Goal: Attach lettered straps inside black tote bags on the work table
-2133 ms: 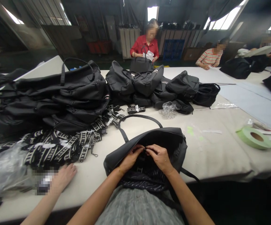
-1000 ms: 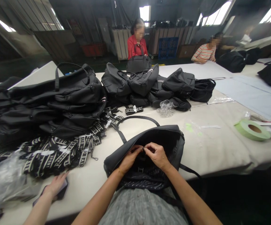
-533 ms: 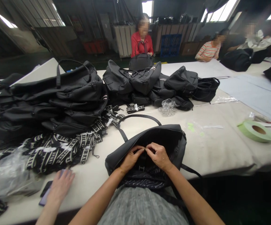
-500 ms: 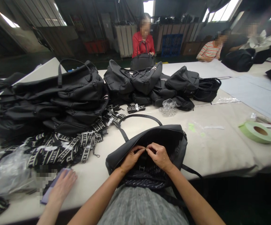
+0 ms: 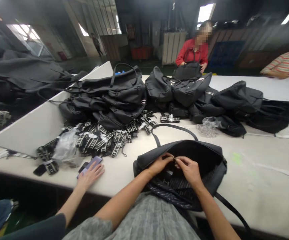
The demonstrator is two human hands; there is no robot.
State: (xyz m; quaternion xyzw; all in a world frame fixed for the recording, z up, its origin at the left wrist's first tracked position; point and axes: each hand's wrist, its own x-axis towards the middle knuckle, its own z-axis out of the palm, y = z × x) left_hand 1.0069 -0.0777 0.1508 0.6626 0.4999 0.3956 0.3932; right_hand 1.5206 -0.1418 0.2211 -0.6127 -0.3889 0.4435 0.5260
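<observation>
An open black handbag (image 5: pixel 209 175) lies at the table's front edge, close against my body. One strap loops over the table behind it and another hangs over the edge. Inside its mouth, my left hand (image 5: pixel 162 163) pinches at something tiny near the upper inner side. The fingertips of my right hand (image 5: pixel 188 166) are pressed together right beside it, on a small piece too little to name. Patterned dark lining (image 5: pixel 169 193) shows below both hands.
Black bags (image 5: pixel 124 96) are piled at the back, beside a white divider board (image 5: pixel 32 123). Lettered straps (image 5: pixel 99 138) lie left, with clear plastic (image 5: pixel 66 148). Another person's hand (image 5: pixel 91 175) rests at a purple phone (image 5: pixel 94 162). Across the table, a person in red (image 5: pixel 180 55) handles a bag.
The view has swung left, so the table's contents sit further right in the picture. Both my hands stay pinched together inside the bag, with only slight finger movement.
</observation>
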